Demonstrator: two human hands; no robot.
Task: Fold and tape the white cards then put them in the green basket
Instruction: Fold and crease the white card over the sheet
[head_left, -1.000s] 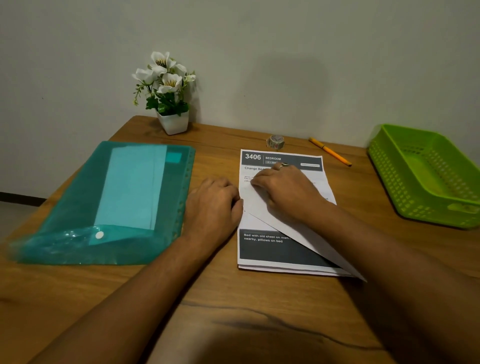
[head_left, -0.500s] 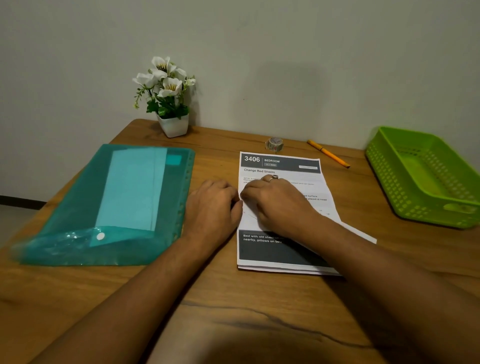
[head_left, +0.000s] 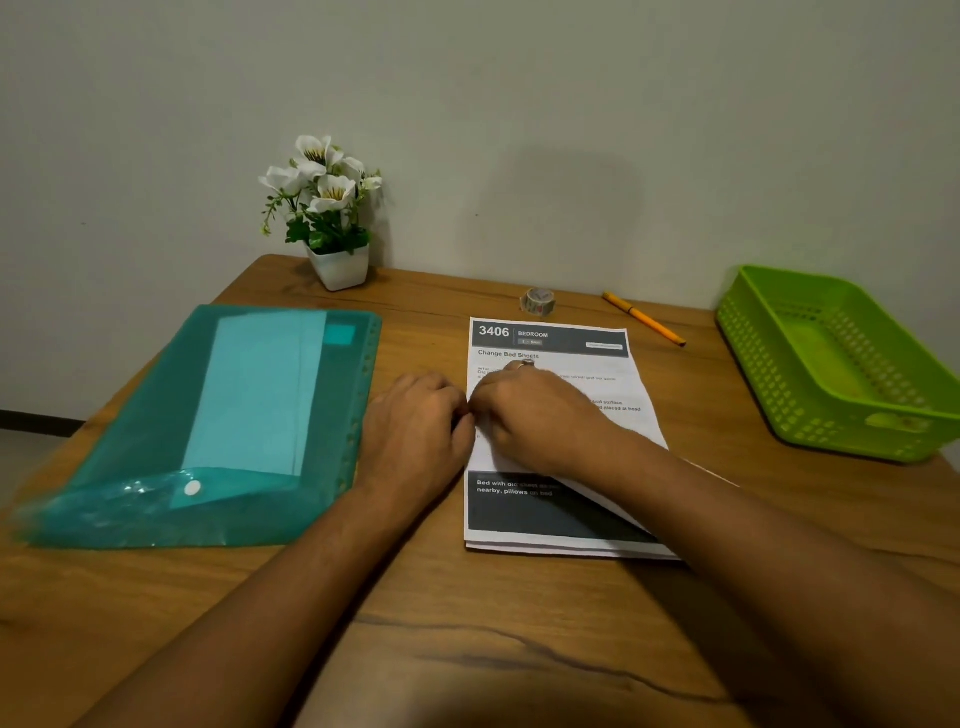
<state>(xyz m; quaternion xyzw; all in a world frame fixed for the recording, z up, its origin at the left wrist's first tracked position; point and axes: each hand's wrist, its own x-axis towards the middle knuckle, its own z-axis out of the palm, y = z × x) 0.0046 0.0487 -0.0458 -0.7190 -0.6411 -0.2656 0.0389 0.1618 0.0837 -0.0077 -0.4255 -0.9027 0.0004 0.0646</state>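
- The white cards (head_left: 551, 512) lie in a low stack on the middle of the worktop (head_left: 467, 634). The top sheet faces up and is printed "3406 BEDROOM" and "Change Bed Sheets".
- The right hand (head_left: 535, 410) rests on the top sheet near its left edge, fingers curled down and a ring (head_left: 525, 363) on one finger. Its forearm crosses the stack's lower right corner, where a white paper edge lifts beside it.
- The left hand (head_left: 415, 421) sits on the worktop just off the cards' left edge, fingers curled, knuckles touching the right hand.
- Both sets of fingertips are tucked under, so I cannot tell whether either hand pinches the paper.
- A tape roll (head_left: 538, 301) and an orange pen (head_left: 644, 326) lie just beyond the cards.
- The green basket (head_left: 769, 374) sits well to the right.
- A teal folder (head_left: 249, 415) lies to the left, a potted flower (head_left: 340, 267) behind it.
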